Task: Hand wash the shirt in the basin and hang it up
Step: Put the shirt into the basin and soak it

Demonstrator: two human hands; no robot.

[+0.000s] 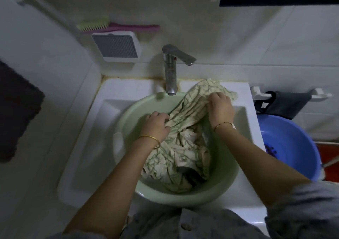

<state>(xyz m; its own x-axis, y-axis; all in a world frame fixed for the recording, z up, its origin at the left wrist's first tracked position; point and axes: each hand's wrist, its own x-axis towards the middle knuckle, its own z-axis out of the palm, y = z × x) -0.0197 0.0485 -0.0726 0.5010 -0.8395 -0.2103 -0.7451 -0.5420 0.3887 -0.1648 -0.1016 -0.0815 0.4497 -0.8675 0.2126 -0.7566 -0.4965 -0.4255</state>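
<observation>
A cream shirt point(183, 150) with a green line pattern lies bunched in the pale green basin point(139, 114), which sits in the white sink point(88, 147). One part of the shirt stretches up over the basin's far right rim onto the sink ledge. My left hand point(156, 126) grips a fold of the shirt near the basin's middle. My right hand point(221, 107) clutches the stretched part at the far right rim. Both wrists wear thin gold bangles.
A chrome tap point(171, 70) stands over the basin's far rim. A wall soap holder point(117, 46) carries a green and pink brush point(102, 25). A blue bucket point(286, 143) stands at the right, below a towel bar point(282, 101) with dark cloth. A dark towel point(16, 110) hangs left.
</observation>
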